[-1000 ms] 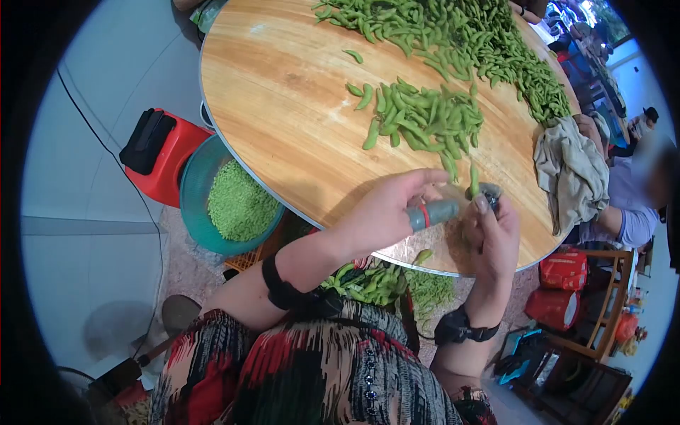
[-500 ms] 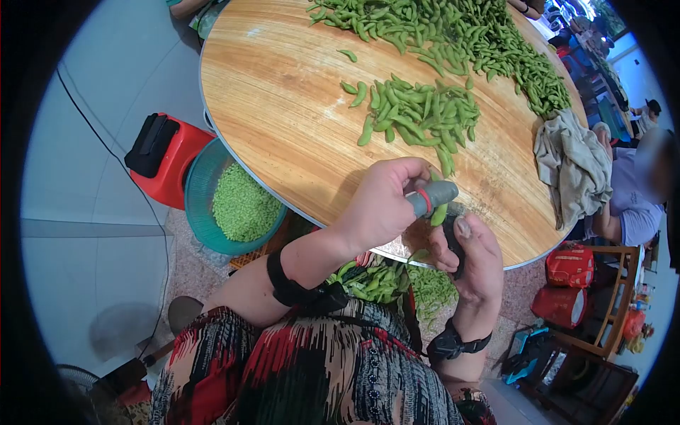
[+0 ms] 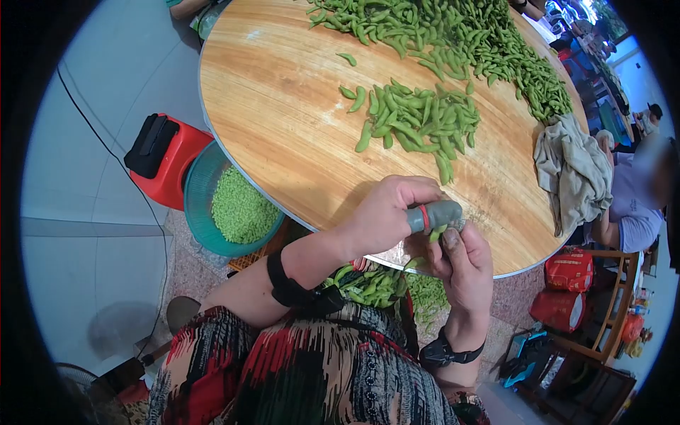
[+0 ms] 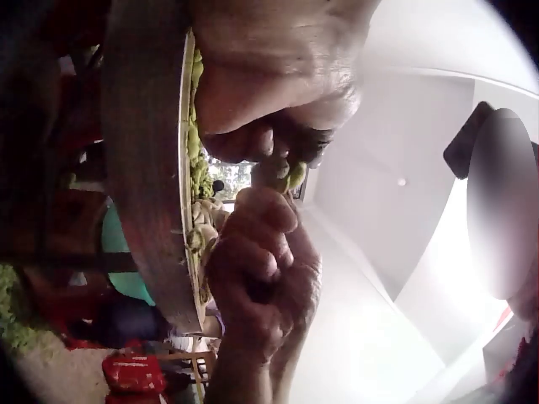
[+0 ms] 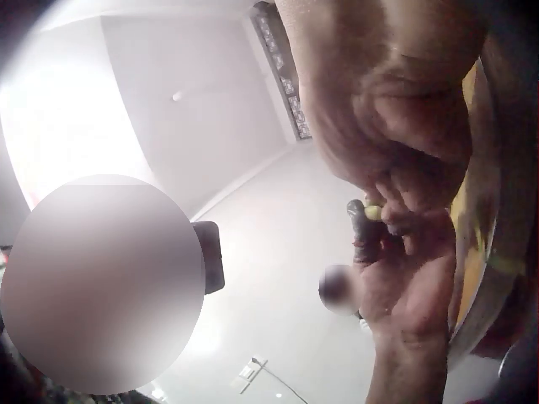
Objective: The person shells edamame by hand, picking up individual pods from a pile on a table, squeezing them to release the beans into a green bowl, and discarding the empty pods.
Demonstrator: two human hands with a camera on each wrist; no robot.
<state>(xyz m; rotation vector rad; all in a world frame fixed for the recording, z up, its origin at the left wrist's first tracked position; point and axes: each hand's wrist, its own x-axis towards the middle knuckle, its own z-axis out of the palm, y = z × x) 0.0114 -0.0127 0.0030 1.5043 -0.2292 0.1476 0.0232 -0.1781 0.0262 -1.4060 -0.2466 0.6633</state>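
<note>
In the head view my left hand (image 3: 389, 212) is over the near edge of the round wooden table, a grey cover with a red band on one digit. My right hand (image 3: 467, 273) meets it from the right, thumb and fingers curled in. Between them both hands pinch a green soybean pod (image 3: 437, 232), largely hidden by the grey-covered digit. The left wrist view shows the pod (image 4: 296, 175) at the fingertips where the hands meet. A small pile of soybean pods (image 3: 418, 117) lies just beyond my hands.
A larger heap of pods (image 3: 460, 35) covers the table's far side. A grey cloth (image 3: 570, 170) lies at the right edge. Below the table's left edge stands a teal basket (image 3: 202, 230) of shelled beans (image 3: 241, 205). Plant matter (image 3: 372, 285) lies below the near edge.
The right hand has come down and left with a pod, meeting the left hand. The pod, plainly visible half a second ago, now shows only a small part between the hands.
</note>
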